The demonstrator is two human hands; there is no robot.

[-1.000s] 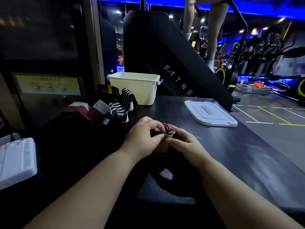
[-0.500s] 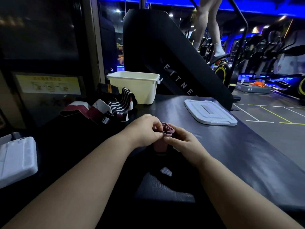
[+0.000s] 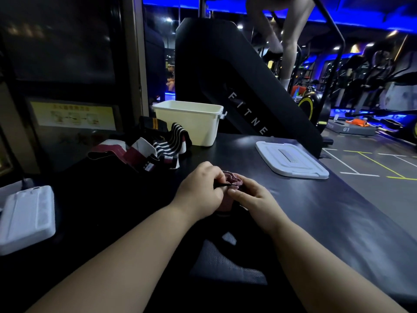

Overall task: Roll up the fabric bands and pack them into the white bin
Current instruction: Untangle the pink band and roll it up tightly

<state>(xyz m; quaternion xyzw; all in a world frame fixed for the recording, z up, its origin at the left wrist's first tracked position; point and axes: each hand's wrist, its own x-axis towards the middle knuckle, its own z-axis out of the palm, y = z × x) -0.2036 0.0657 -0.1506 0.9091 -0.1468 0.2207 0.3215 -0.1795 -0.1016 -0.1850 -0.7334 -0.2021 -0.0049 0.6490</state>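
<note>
Dark table (image 3: 343, 213): one white bin (image 3: 191, 126), one lid (image 3: 291, 160); left hand (image 3: 198, 193), right hand (image 3: 255, 197) pinch one rolled band (image 3: 234, 179).

We see a maroon band roll (image 3: 232, 180), black-and-white striped bands (image 3: 170, 143) at 11 o'clock, a white bin (image 3: 191, 125), and a black tabletop (image 3: 316, 211).

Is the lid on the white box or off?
Off. The lid lies flat on the table, apart from the open white bin.

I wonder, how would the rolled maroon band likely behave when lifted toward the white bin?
Probably soft and light: the maroon band shows wavy coils. It may unroll if loosened, since the left hand and right hand both pinch it.
</note>
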